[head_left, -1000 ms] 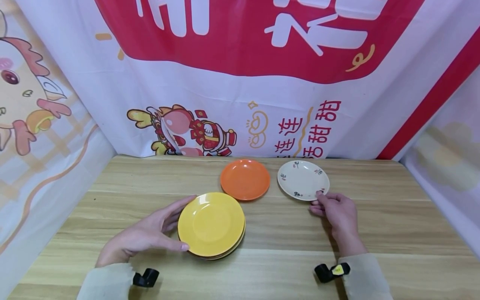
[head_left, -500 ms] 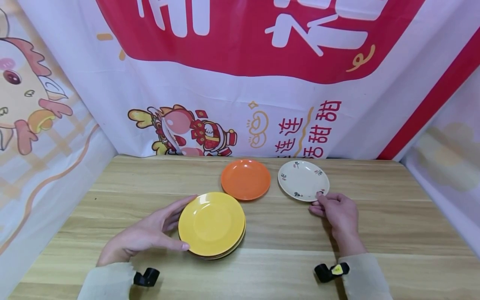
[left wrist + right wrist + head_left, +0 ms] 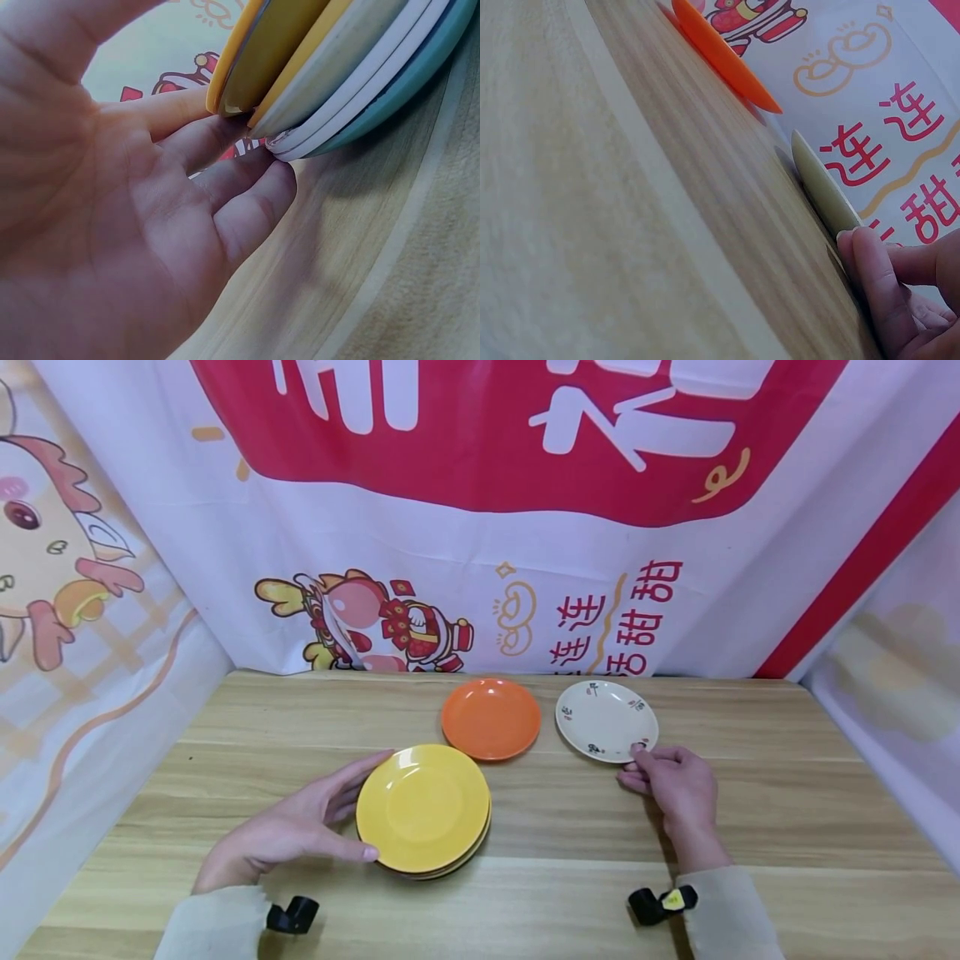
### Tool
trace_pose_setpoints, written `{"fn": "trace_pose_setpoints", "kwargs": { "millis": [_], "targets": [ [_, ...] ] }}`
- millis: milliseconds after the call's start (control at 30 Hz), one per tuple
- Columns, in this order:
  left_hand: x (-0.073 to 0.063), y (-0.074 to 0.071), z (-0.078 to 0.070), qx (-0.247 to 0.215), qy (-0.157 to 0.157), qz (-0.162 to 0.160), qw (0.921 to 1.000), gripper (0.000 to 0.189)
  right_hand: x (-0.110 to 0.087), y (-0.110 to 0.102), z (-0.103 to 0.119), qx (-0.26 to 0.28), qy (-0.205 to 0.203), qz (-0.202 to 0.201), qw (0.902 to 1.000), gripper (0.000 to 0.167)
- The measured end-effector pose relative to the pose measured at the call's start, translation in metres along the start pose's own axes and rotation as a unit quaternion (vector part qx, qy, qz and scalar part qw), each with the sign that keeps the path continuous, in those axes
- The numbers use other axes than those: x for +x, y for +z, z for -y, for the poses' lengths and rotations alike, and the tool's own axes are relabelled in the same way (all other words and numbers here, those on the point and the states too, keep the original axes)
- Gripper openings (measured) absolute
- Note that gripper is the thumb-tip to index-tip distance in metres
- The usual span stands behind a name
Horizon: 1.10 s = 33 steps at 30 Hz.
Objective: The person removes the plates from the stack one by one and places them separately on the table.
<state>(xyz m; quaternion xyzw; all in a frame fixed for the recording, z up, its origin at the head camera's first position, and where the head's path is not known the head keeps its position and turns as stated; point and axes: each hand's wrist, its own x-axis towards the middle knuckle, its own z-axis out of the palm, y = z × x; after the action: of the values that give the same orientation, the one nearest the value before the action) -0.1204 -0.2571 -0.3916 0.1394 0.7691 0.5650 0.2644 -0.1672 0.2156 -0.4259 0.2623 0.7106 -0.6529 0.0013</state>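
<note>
My left hand [image 3: 300, 822] grips the left side of a stack of plates [image 3: 423, 810], thumb at the near rim and index finger along the far side. Yellow is the top plate; in the left wrist view, another yellow one, pale ones and a teal one [image 3: 405, 112] lie beneath, with fingertips against their edges. Farther right, my right hand [image 3: 682, 785] pinches the near right rim of a white plate [image 3: 603, 722] with small dark and red motifs. Its thumb lies over the rim; the right wrist view shows this plate [image 3: 825, 184] low at the tabletop.
An orange plate [image 3: 491, 718] lies just left of the white plate, behind the stack. The wooden table [image 3: 555, 902] ends at a printed cloth backdrop [image 3: 420, 535], with cloth along both sides too. Dark camera mounts [image 3: 292, 914] sit at the wrists.
</note>
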Motion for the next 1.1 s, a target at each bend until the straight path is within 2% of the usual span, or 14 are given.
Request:
{"fn": "trace_pose_setpoints", "kwargs": {
  "millis": [233, 433, 633, 1100],
  "targets": [
    [0.001, 0.000, 0.000, 0.003, 0.002, 0.001, 1.0000, 0.110, -0.002, -0.003, 0.002, -0.031, 0.009, -0.010, 0.9994, 0.041],
    [0.001, 0.000, 0.000, -0.002, 0.001, 0.004, 1.0000, 0.111, -0.011, 0.005, 0.011, -0.048, -0.023, 0.061, 0.9967, 0.041],
    [0.000, 0.001, 0.001, -0.004, -0.001, 0.005, 1.0000, 0.111, -0.028, 0.025, 0.018, -0.081, -0.054, 0.125, 0.9874, 0.040],
    [0.000, 0.000, 0.002, -0.001, 0.003, 0.002, 1.0000, 0.111, -0.061, 0.068, 0.015, -0.101, -0.083, 0.209, 0.9692, 0.028]
  ]
}}
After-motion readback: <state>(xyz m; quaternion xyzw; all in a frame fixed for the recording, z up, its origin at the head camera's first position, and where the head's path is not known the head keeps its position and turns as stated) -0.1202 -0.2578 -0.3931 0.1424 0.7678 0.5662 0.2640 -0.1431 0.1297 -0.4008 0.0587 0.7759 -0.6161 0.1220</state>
